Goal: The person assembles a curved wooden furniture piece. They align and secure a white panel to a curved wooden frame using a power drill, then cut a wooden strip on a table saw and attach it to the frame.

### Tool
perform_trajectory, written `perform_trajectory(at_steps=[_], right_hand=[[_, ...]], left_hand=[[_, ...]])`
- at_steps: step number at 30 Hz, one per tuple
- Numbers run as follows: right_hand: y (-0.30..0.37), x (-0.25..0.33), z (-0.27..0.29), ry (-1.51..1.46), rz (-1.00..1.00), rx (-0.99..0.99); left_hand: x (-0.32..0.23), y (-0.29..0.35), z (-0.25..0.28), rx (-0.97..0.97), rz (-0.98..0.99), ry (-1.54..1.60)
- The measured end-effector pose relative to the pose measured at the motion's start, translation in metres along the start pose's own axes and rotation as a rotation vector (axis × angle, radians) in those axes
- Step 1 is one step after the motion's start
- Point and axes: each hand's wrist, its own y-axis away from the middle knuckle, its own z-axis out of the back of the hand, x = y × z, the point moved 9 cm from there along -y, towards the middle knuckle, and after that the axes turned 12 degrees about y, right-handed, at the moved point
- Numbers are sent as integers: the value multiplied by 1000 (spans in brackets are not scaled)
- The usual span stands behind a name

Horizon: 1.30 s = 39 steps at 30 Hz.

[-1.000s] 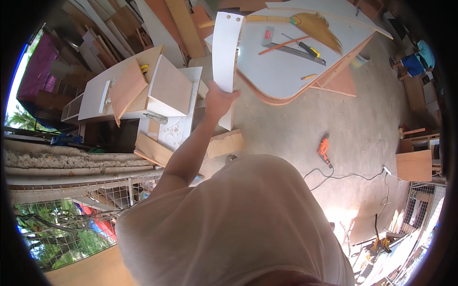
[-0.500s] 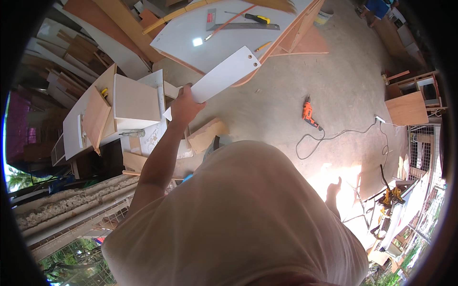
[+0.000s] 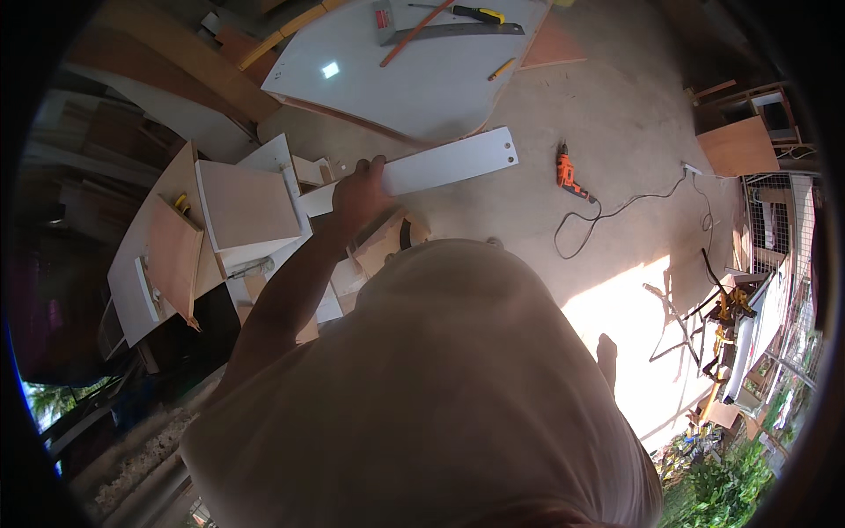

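My left hand [image 3: 359, 195] is closed around a long white board [image 3: 449, 165], gripping it toward its left end. Two dark round holes show at the board's far right end, out over the floor just in front of the white-topped table. Only a small part of my right hand [image 3: 606, 354] shows beside my shirt on the right, low over the sunlit floor. Its fingers are mostly hidden, so whether it holds anything cannot be made out.
On the white table [image 3: 352, 92] lie a square [image 3: 458, 32], a yellow-black screwdriver [image 3: 480, 14] and a pencil [image 3: 502, 69]. An orange corded drill [image 3: 572, 174] rests on the floor. White cabinet pieces [image 3: 251, 207] stand at left; a wooden panel [image 3: 738, 147] is at right.
My left hand has swung the white board rightward and nearer, so it lies flatter across the view. The view has turned slightly, and less of my right hand shows.
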Motion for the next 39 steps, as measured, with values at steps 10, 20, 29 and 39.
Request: perform_trajectory(at_steps=[10,20,29,39], right_hand=[[233,356,173,-1197,471,669],[310,469,208,-864,824,705],[331,504,253,-214,1226,151],[398,588,245,177,1224,-286]], left_hand=[[-17,14,-14,-239,-509,-159],[-8,13,31,-434,-629,-230],[18,1,32,-587,-719,-153],[22,-24,18,-602,-688,17]])
